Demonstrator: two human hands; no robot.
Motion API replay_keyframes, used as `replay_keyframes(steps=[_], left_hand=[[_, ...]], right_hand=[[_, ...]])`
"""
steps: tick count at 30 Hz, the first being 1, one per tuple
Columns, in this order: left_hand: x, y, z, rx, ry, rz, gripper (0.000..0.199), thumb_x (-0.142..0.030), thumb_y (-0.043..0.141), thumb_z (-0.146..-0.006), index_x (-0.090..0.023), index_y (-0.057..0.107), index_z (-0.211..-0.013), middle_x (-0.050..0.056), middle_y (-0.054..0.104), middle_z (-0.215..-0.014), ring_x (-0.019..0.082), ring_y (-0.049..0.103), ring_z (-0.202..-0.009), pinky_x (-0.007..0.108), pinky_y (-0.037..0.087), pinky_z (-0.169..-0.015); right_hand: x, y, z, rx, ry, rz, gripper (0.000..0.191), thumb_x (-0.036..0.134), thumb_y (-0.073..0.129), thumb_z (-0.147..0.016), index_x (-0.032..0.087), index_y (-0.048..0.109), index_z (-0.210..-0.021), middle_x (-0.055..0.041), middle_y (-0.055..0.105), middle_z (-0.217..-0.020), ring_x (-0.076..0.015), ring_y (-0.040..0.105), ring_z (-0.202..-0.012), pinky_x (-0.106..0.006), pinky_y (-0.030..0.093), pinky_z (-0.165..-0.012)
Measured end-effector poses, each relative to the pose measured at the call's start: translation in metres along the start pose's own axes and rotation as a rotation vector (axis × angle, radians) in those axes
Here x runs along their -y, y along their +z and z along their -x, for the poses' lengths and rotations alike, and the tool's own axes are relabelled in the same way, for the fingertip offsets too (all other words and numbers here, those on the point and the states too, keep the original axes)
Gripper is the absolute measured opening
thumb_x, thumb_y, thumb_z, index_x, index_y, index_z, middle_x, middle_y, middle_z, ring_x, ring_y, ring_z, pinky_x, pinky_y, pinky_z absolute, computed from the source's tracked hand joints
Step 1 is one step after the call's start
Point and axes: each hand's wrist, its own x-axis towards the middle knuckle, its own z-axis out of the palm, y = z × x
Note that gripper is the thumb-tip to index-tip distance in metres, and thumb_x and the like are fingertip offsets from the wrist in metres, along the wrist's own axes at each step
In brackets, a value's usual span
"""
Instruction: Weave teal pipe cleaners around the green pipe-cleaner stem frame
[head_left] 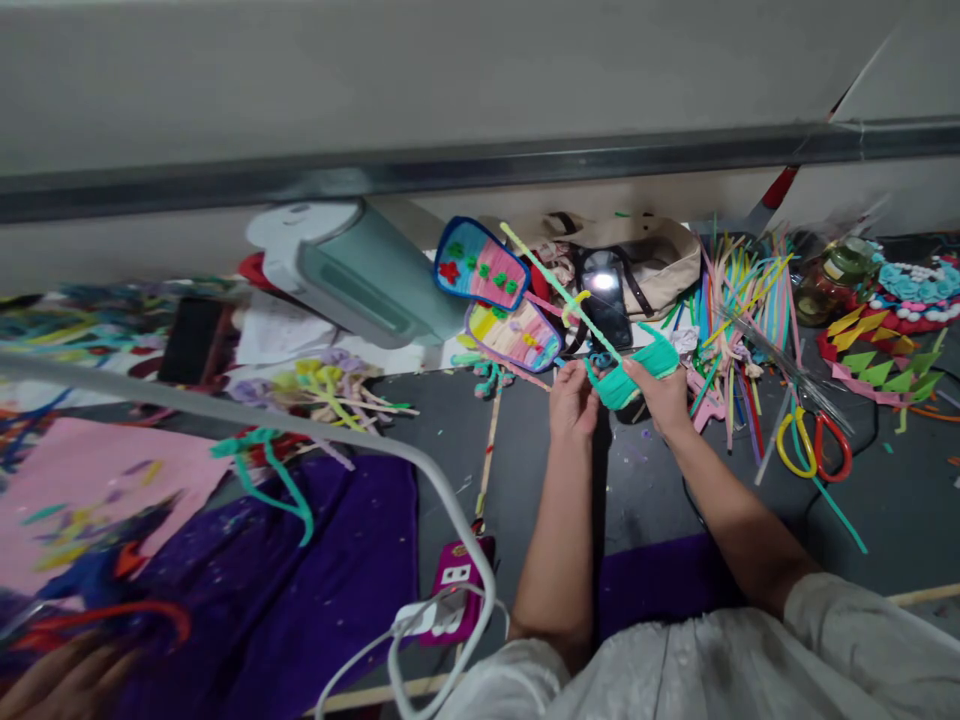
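Observation:
My left hand (574, 402) is closed, fingertips pinching the left edge of a teal piece made of pipe cleaners (626, 385) laid side by side. My right hand (661, 396) grips the same piece from the right, its thumb pressed on top. A pale green fuzzy pipe cleaner (551, 278) with a yellow twist stretches from the piece up and to the left. Just beyond my left hand lie a blue-edged pipe-cleaner panel (482, 265) with red and green shapes and a striped pink and yellow panel (517, 338).
Right of my hands are a pipe-cleaner bundle (742, 310), scissors (814, 445) and a glass jar (829, 285). Behind stand a phone (606, 300) and cloth bag (667, 260). A power strip (457, 575), white cable (300, 408) and another person's hand (67, 675) are left.

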Motion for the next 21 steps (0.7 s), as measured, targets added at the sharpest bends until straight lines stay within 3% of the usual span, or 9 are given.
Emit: replay_keyframes(steps=[2,5,9,13,16,21], left_hand=[[0.001,0.001,0.003,-0.076,0.176,-0.085,0.035,-0.029,0.093,-0.059,-0.017,0.063,-0.073,-0.003,0.064,-0.064,0.01,0.06,-0.057,0.022,0.049,-0.059],[0.001,0.002,0.008,-0.131,0.439,-0.276,0.031,-0.037,0.088,-0.065,-0.016,0.069,-0.077,-0.002,0.065,-0.066,0.009,0.057,-0.057,0.022,0.047,-0.06],[0.0,0.005,0.012,-0.144,0.651,-0.548,0.027,-0.038,0.083,-0.069,-0.015,0.072,-0.079,0.001,0.066,-0.073,0.012,0.059,-0.067,0.024,0.048,-0.066],[-0.001,0.006,0.013,-0.155,0.693,-0.701,0.024,-0.035,0.081,-0.068,-0.015,0.072,-0.078,0.001,0.066,-0.075,0.013,0.059,-0.07,0.024,0.047,-0.065],[-0.001,0.006,0.013,-0.14,0.661,-0.663,0.023,-0.034,0.078,-0.069,-0.015,0.073,-0.08,0.001,0.065,-0.072,0.012,0.058,-0.066,0.025,0.047,-0.065],[-0.002,0.007,0.013,-0.109,0.667,-0.602,0.035,-0.032,0.079,-0.07,-0.016,0.076,-0.1,-0.001,0.063,-0.072,0.012,0.058,-0.068,0.026,0.047,-0.069]], right_hand=[[0.002,0.001,0.003,0.015,-0.04,0.052,0.028,0.046,0.082,-0.069,0.021,0.075,-0.08,-0.002,0.079,-0.081,-0.0194,0.073,-0.073,-0.037,0.063,-0.082],[0.006,0.001,0.005,0.029,-0.081,0.103,0.025,0.044,0.081,-0.071,0.021,0.076,-0.081,-0.003,0.08,-0.084,-0.02,0.074,-0.075,-0.036,0.062,-0.083],[0.01,0.001,0.007,0.003,-0.07,0.142,0.024,0.042,0.079,-0.072,0.02,0.077,-0.081,-0.0037,0.08,-0.084,-0.0196,0.074,-0.075,-0.035,0.062,-0.083],[0.008,0.001,0.007,0.007,-0.055,0.142,0.023,0.041,0.079,-0.072,0.02,0.077,-0.082,-0.003,0.08,-0.081,-0.0186,0.074,-0.073,-0.033,0.062,-0.081],[0.004,0.0,0.005,0.019,-0.06,0.121,0.024,0.042,0.079,-0.072,0.02,0.077,-0.081,-0.003,0.08,-0.081,-0.0186,0.073,-0.072,-0.034,0.062,-0.079],[-0.002,-0.002,0.001,0.019,-0.049,0.076,0.024,0.042,0.081,-0.071,0.02,0.076,-0.079,-0.0026,0.079,-0.081,-0.0183,0.073,-0.069,-0.034,0.062,-0.076]])
